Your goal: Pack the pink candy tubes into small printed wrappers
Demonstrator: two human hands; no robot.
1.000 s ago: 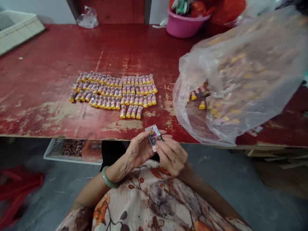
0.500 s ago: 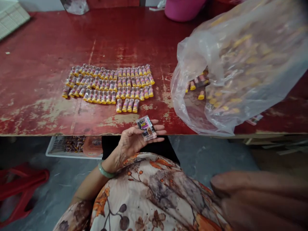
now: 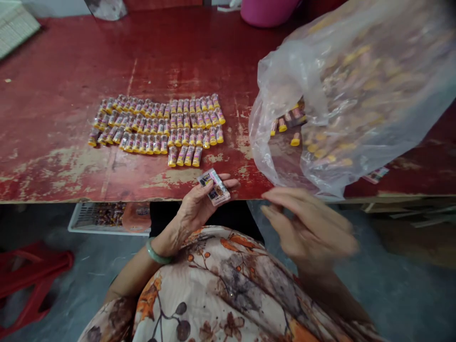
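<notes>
One card (image 3: 218, 192), perhaps several, in left hand (image 3: 194, 205), right hand (image 3: 311, 227) blurred

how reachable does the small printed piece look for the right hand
Likely yes: nothing visible lies between the right hand and the small printed piece, and the left hand covers only part of its face.

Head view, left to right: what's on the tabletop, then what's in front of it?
Tabletop: pale tray → rows of yellow-ended tubes → translucent plastic bag.
In front: red stool → white basket → green bangle → left hand holding a flat printed item → right hand, blurred.
</notes>
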